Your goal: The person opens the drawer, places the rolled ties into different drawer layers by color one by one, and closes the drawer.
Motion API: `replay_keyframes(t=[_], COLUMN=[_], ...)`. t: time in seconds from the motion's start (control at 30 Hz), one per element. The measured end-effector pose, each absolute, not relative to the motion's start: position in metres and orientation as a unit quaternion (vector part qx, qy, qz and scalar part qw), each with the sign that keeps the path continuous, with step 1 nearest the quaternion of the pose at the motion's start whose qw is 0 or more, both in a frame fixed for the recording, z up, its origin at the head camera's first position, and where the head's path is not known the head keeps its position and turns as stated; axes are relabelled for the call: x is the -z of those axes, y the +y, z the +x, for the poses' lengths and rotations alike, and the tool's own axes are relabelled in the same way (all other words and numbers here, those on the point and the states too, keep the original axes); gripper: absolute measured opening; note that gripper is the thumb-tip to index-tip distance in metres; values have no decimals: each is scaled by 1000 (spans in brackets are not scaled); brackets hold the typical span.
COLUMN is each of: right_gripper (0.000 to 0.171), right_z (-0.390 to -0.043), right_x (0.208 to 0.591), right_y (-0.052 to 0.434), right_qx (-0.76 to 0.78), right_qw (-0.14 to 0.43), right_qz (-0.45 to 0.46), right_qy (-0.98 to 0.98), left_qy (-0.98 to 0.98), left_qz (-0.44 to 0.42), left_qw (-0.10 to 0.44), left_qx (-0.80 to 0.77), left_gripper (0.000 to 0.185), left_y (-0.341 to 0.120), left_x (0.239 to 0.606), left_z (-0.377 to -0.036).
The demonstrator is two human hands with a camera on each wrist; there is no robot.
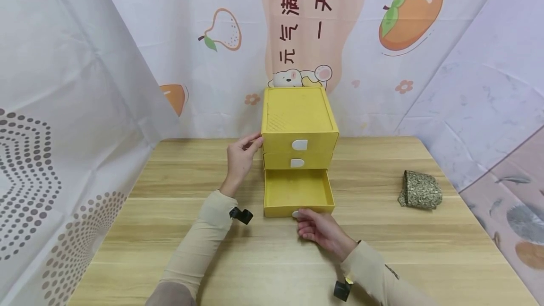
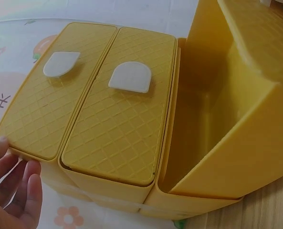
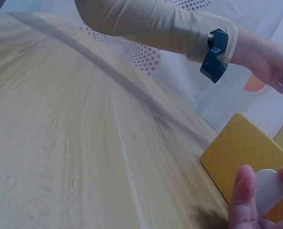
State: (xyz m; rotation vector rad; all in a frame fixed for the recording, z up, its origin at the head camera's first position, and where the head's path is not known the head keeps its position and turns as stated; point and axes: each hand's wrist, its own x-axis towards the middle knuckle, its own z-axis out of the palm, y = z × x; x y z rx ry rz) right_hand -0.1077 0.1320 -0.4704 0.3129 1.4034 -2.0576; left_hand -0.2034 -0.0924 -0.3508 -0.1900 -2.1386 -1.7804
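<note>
A yellow three-drawer cabinet [image 1: 299, 117] stands at the back middle of the wooden table [image 1: 170, 249]. Its bottom drawer [image 1: 296, 188] is pulled out toward me and looks empty. My left hand [image 1: 250, 144] rests with straight fingers against the cabinet's left side, level with the top drawer [image 2: 50, 109]. My right hand [image 1: 302, 218] pinches the white handle [image 3: 269, 191] on the bottom drawer's front [image 3: 236, 148]. The top and middle drawer [image 2: 117, 124] are closed. In the left wrist view the left hand's fingertips [image 2: 17, 191] lie beside the top drawer's edge.
A small speckled pouch [image 1: 420, 190] lies on the table to the right of the cabinet. Printed cloth backdrops [image 1: 63, 107] close in the left, back and right sides. My left sleeve [image 3: 155, 24] carries a wrist camera [image 3: 214, 55].
</note>
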Motion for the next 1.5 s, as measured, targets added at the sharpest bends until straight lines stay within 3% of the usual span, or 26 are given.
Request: replay_keyframes(t=[0.33,0.6,1.07,1.3,1.5], right_gripper=[32,19,39,35,31], right_z=[-108,-110,-119,-122,-126], right_x=[470,471,461,452,441], right_y=[138,159,195,212,229], right_qx=[755,722,630,561,487], right_qw=[317,345,348,358,331], right_qz=[109,48,-34,-111,-134], right_qy=[564,598,693,738,797], left_qy=[-761,-756,-757,-758,-758], left_qz=[-61,-70,-71,-72,-64], left_qw=[172,175,173,175,173], left_qx=[622,626,626,624,625], left_gripper=[27,27,27,26,26], left_y=[-93,-93,-94,-93,-94], left_x=[352,351,351,350,352], left_z=[-204,-202,-202,-202,-204])
